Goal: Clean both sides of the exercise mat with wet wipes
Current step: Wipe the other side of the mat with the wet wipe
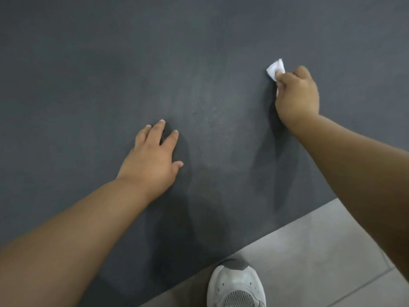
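While your shoe [236, 284] stands on the tiled floor [332, 251] at its near edge, the dark mat [110, 63] lies flat and fills the view ahead. Your left hand [152, 156] rests on it, fingers spread, holding nothing; lean on that palm so the mat cannot creep. Farther out, well apart, your right hand [298, 96] pinches a folded white wipe [275, 68] against the mat. Press it flatter and sweep in overlapping strokes.

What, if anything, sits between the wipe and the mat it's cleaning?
Nothing visible. The right hand holds the wet wipe directly on the exercise mat; the left hand rests flat on the mat, off to the side.
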The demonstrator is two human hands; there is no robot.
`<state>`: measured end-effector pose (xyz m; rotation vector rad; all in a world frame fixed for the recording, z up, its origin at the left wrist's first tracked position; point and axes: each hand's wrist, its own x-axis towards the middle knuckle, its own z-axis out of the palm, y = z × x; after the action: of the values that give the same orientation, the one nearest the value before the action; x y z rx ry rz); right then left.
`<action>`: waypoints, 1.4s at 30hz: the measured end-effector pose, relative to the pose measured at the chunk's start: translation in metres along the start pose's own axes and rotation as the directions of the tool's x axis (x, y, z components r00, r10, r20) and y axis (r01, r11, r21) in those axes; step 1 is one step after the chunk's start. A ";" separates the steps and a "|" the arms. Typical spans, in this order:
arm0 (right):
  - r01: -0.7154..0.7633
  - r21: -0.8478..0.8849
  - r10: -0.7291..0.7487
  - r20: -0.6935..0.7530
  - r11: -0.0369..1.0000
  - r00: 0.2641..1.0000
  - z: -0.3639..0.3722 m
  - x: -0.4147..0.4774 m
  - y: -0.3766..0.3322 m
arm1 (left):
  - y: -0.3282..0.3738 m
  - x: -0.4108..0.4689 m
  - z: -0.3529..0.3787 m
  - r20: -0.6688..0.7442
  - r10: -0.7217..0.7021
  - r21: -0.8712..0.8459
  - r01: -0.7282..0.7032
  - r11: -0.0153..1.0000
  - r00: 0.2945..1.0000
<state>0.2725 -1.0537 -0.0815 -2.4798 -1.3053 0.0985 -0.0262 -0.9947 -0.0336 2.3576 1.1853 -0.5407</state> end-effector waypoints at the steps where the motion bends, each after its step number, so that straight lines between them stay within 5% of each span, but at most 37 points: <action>1: -0.065 -0.026 0.065 0.008 0.998 0.998 0.000 0.002 0.004 | 0.003 0.006 -0.003 0.006 -0.002 0.003 0.002 1.000 1.000; 6: 0.229 0.045 -0.231 0.044 0.972 0.972 0.005 -0.059 -0.017 | 0.023 0.033 -0.018 0.040 0.031 0.014 -0.031 0.999 0.999; 14: 0.596 0.280 -0.657 0.255 0.752 0.709 0.001 -0.211 -0.032 | 0.064 0.052 -0.014 0.205 -0.007 0.170 -0.028 0.985 0.979; 18: 0.503 0.215 -0.539 0.167 0.837 0.825 -0.009 -0.190 -0.006 | 0.067 0.053 -0.014 0.198 -0.017 0.219 -0.027 0.975 0.980; 22: -0.028 0.022 0.028 -0.001 0.999 1.000 -0.029 -0.158 0.051 | 0.070 0.054 -0.011 0.216 -0.023 0.241 -0.031 0.970 0.976; 24: -0.388 0.013 0.388 -0.072 0.921 0.919 -0.044 -0.150 0.075 | 0.071 0.055 -0.011 0.234 -0.034 0.251 -0.026 0.968 0.972; 26: -0.555 -0.004 0.553 -0.079 0.832 0.829 -0.045 -0.155 0.090 | 0.074 0.056 -0.011 0.253 -0.046 0.266 -0.024 0.964 0.966; 28: -0.481 -0.003 0.479 -0.091 0.877 0.873 -0.039 -0.166 0.079 | 0.076 0.058 -0.012 0.265 -0.065 0.280 -0.012 0.960 0.962; 31: -0.106 0.061 0.107 -0.011 0.993 0.994 -0.026 -0.197 0.034 | 0.077 0.059 -0.011 0.269 -0.072 0.298 -0.012 0.954 0.960; 36: 0.376 0.185 -0.412 0.227 0.908 0.883 -0.014 -0.255 -0.028 | 0.083 0.061 -0.013 0.270 -0.091 0.346 -0.009 0.938 0.958; 39: 0.392 0.110 -0.406 0.163 0.913 0.899 -0.019 -0.234 0.002 | 0.084 0.063 -0.013 0.280 -0.093 0.384 -0.023 0.923 0.955; 42: 0.070 -0.094 -0.065 0.052 0.993 0.996 -0.030 -0.195 0.061 | 0.084 0.063 -0.012 0.290 -0.089 0.409 -0.040 0.912 0.953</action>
<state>0.2145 -1.2512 -0.0915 -2.5242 -1.4448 0.0832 0.0791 -0.9921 -0.0385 2.4711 1.0358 -1.2194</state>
